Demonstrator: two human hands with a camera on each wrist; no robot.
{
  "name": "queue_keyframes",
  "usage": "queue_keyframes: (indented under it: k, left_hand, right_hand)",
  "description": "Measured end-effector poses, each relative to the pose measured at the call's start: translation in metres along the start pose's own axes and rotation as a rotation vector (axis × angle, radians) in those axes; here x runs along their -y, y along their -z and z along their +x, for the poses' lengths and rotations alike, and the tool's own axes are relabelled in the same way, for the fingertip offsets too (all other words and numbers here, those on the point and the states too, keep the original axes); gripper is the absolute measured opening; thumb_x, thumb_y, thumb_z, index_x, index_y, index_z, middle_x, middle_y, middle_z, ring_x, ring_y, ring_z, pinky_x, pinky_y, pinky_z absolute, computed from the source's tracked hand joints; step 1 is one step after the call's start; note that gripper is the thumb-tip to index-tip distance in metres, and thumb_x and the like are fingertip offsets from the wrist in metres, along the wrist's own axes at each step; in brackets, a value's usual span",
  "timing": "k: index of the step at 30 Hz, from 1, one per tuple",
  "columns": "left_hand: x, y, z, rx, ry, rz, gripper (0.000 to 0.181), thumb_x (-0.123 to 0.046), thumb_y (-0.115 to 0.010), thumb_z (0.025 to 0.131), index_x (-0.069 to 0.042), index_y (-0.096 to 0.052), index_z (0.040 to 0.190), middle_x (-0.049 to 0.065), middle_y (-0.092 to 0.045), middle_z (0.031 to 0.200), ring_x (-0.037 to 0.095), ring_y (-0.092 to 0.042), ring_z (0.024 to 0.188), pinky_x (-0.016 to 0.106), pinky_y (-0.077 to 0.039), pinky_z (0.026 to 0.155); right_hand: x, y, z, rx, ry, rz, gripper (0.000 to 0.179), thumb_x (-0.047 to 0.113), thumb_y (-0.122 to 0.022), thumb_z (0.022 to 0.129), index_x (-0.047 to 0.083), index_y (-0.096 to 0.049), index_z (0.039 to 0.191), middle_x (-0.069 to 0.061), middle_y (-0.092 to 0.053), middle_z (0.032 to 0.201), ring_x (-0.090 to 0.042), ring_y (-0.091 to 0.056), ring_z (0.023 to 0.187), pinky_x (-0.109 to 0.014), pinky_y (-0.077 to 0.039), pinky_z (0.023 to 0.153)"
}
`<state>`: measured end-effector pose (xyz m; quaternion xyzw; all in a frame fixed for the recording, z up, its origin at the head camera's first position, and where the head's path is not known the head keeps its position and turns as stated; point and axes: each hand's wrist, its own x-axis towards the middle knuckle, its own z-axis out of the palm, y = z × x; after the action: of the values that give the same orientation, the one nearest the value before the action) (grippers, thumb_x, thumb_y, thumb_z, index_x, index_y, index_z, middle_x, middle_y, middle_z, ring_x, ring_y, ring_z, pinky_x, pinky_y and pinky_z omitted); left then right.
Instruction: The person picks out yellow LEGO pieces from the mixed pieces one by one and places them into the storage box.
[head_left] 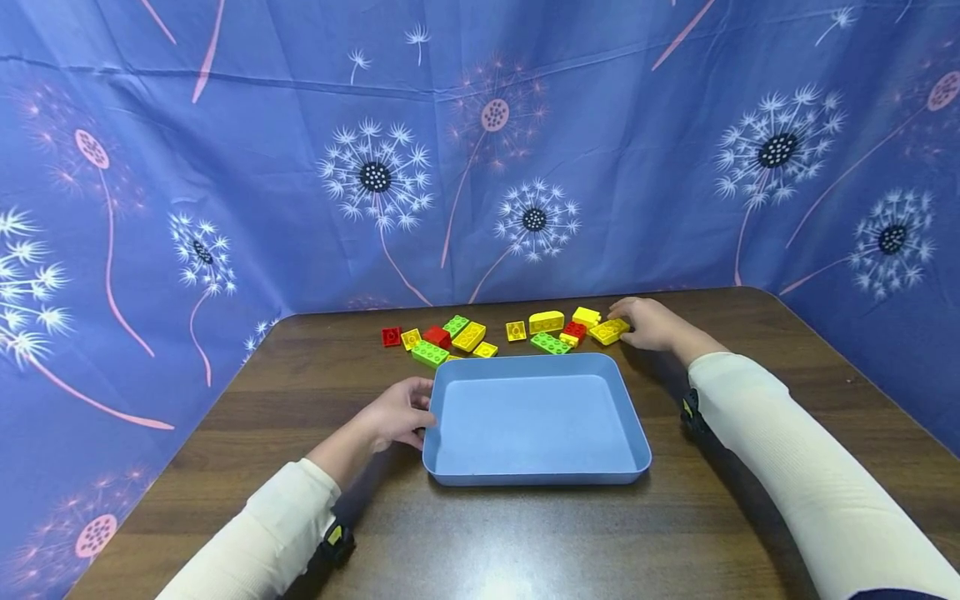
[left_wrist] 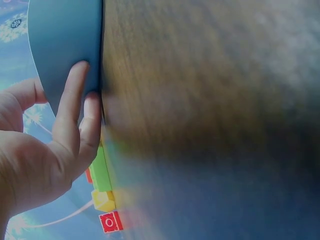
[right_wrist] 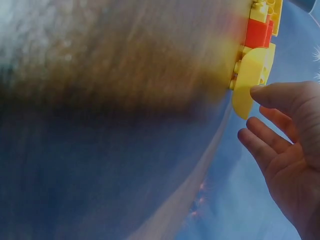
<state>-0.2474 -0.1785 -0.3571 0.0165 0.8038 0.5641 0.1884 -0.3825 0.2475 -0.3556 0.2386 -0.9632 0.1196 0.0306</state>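
Observation:
A shallow blue tray point(head_left: 536, 478) sits on the wooden table. My left hand point(head_left: 401, 412) grips its left wall: the thumb laps over the rim, and in the left wrist view two fingers point(left_wrist: 75, 90) press the outer wall. At the back right, my right hand point(head_left: 652, 325) is at the end of a yellow toy building brick point(head_left: 609, 332). Seen from the right wrist, the thumb point(right_wrist: 265, 95) lies against the near face of this rounded brick point(right_wrist: 249, 75), the forefinger sits behind its end, and the other fingers point(right_wrist: 262, 140) stretch out apart from it.
Behind the tray lie two loose groups of bricks. The left one has red, yellow and green bricks point(head_left: 430, 353); the right one has a green brick point(head_left: 551, 343), a red brick point(head_left: 576, 329) and several yellow ones point(head_left: 546, 322). A blue dandelion-print cloth point(head_left: 450, 167) hangs behind the table.

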Motion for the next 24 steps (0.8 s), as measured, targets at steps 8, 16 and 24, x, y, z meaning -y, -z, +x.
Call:
queue_keyframes:
  k: [8,16,24]
  left_hand:
    - [-0.0013,-0.0004,0.0014,0.0,-0.001,0.001,0.063,0.011,-0.061,0.082,0.005,-0.038,0.141,0.025,-0.052,0.116,0.031,-0.063,0.092,0.047,-0.059,0.067]
    - [-0.0012,-0.0015,0.0005,-0.009,0.011,-0.008,0.063,0.012,-0.061,0.081,0.005,-0.04,0.139,0.024,-0.051,0.113,0.032,-0.064,0.09,0.047,-0.059,0.065]
    - [-0.0007,-0.002,0.0009,-0.03,0.003,0.011,0.064,0.012,-0.062,0.08,0.005,-0.04,0.139,0.023,-0.053,0.111,0.03,-0.064,0.087,0.047,-0.059,0.063]
  right_hand:
    - [0.0011,0.002,0.0001,-0.004,0.03,-0.013,0.037,-0.006,-0.067,0.081,-0.01,-0.063,0.118,-0.03,-0.054,0.129,-0.049,-0.049,0.12,-0.059,-0.041,0.1]
    - [-0.0005,-0.003,0.0003,-0.008,0.04,-0.025,0.029,-0.005,-0.068,0.081,-0.008,-0.068,0.11,-0.027,-0.062,0.12,-0.046,-0.054,0.115,-0.057,-0.044,0.098]
    - [-0.0017,-0.0021,-0.0011,-0.024,0.047,-0.047,0.022,-0.005,-0.07,0.079,-0.005,-0.071,0.102,-0.023,-0.067,0.106,-0.042,-0.061,0.102,-0.054,-0.049,0.089]
